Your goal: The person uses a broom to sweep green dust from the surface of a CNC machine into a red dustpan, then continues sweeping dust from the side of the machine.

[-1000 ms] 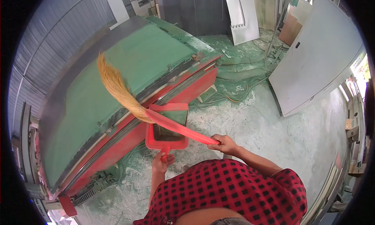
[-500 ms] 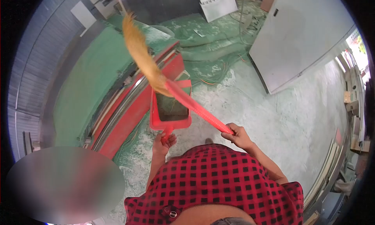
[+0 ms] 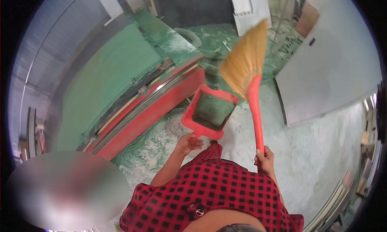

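Note:
My left hand (image 3: 190, 144) is closed round the short handle of a red dustpan (image 3: 203, 129). Dark, dusty residue shows inside the pan, which is held out in front of my body. In my right hand (image 3: 265, 159) is the red handle of a broom (image 3: 255, 111). Its fan of straw-coloured bristles (image 3: 246, 56) points up and away from me, to the right of the dustpan and apart from it.
On the left stands a long machine with a green top (image 3: 109, 79) and a red side (image 3: 161, 107). A large grey cabinet (image 3: 330, 71) is at the right. White and green dust covers the floor (image 3: 314, 151); cables and a hose lie toward the back.
The broom has swung from over the dustpan and machine to the right, its bristles now clear of the pan. The dustpan has shifted right and tilted. The camera view has turned slightly.

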The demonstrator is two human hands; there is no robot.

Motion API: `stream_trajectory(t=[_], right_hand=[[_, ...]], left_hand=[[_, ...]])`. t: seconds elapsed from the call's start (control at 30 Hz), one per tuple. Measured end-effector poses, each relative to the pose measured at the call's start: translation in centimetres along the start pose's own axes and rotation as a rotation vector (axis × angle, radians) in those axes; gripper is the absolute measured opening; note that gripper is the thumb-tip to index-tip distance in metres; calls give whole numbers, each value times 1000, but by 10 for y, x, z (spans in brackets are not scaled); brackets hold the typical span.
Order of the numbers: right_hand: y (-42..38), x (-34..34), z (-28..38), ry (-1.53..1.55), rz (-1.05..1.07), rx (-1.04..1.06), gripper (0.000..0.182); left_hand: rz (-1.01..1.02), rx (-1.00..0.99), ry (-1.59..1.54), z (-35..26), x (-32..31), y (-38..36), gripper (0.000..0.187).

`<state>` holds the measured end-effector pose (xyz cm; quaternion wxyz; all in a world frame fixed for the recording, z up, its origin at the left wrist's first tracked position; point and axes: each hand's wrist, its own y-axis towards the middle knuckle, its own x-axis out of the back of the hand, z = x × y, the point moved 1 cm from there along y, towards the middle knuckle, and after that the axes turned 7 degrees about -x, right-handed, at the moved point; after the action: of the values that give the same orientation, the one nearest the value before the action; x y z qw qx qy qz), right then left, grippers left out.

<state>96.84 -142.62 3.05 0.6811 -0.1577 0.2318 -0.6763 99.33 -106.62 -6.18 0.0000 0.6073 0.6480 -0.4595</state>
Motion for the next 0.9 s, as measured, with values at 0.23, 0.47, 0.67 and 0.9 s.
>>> stream_trajectory(t=[0.23,0.47,0.67,0.9], right_hand=[[86,-8,70,-83,-67,-1,25],[180,-32,134,-112,-24,35,21],[251,-83,196,-231,210,37,18],[331,-176,263,-453,696,85,23]], left_hand=[[-66,13,-72,-28,7,59,32],[-120,-8,-87,-75,11,66,28],[-169,-131,-143,-75,15,43,33],[-426,-316,-298,-32,-14,7,45]])
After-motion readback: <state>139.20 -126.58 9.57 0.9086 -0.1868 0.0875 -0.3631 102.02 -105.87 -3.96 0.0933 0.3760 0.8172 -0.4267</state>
